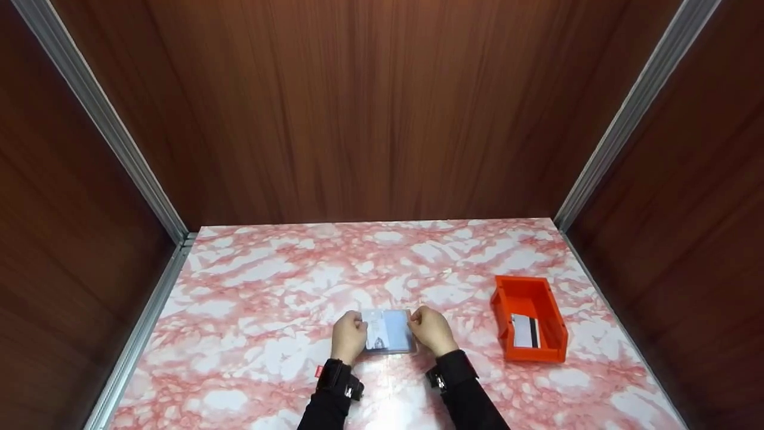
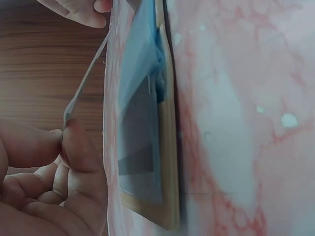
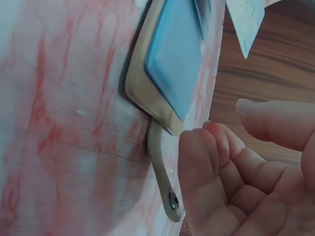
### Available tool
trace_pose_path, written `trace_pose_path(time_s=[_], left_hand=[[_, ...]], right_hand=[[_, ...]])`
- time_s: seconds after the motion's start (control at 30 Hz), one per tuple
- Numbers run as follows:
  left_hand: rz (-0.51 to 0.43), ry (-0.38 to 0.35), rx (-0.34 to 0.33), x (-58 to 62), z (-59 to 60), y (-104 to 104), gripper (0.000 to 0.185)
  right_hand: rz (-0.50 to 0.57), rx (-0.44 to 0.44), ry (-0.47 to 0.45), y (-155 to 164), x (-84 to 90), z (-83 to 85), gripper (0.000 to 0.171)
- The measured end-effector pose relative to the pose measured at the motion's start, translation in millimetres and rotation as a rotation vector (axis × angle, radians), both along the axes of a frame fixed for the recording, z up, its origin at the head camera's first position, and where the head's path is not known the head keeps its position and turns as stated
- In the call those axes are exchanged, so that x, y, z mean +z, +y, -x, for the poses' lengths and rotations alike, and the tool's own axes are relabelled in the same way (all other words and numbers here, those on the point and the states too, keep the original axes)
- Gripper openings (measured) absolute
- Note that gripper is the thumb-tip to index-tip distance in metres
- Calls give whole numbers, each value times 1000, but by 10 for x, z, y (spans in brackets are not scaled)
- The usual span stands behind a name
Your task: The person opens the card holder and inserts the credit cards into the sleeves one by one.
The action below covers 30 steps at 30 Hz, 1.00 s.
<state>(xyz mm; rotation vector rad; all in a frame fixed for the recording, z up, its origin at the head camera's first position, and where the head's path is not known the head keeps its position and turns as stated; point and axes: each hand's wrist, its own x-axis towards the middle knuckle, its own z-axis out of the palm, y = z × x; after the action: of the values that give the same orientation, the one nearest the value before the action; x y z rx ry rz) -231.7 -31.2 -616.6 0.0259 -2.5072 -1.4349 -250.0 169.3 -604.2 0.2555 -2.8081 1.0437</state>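
A card holder (image 1: 399, 330) with a beige rim and a blue insert lies on the pink marble table (image 1: 268, 286), between my two hands. My left hand (image 1: 348, 335) pinches the edge of a thin white card (image 2: 83, 86) between thumb and fingers, tilted up over the holder (image 2: 147, 147). My right hand (image 1: 433, 329) sits at the holder's right edge. Its curled fingers (image 3: 202, 157) lie against the holder's corner (image 3: 172, 64) by the strap tab (image 3: 162, 182), thumb raised. The white card (image 3: 246, 19) shows above.
An orange bin (image 1: 501, 298) stands to the right of my hands with a striped card (image 1: 525, 330) inside. Wood-grain walls with metal corner rails (image 1: 149, 197) enclose the table on three sides.
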Motion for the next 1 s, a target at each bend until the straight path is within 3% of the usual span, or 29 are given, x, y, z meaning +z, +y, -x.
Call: trace_pose_path(time_s=[0.37,0.7,0.73,0.8,0.93,1.0], left_hand=[[-6,-18,23,-81,50,-63,10],[7,-31,54,-105,92,-60,6],[9,-34,57,-106,96,-59,6],[22,-28,58,-111,103,-59,4],[55,-2,55,-110,112,-60,17],[66,11,58,-98,112,-54,22]], right_hand=[[-49,-8,-91,-5,-13,5,10],[-109,-11,-51,-32,-51,1,14],[-117,-6,-27,-12,-148,42,13],[-122,-2,-23,-18,-146,37,13],[-135,-4,-33,-29,-139,38,13],[-142,-12,-56,-56,-47,2,13]])
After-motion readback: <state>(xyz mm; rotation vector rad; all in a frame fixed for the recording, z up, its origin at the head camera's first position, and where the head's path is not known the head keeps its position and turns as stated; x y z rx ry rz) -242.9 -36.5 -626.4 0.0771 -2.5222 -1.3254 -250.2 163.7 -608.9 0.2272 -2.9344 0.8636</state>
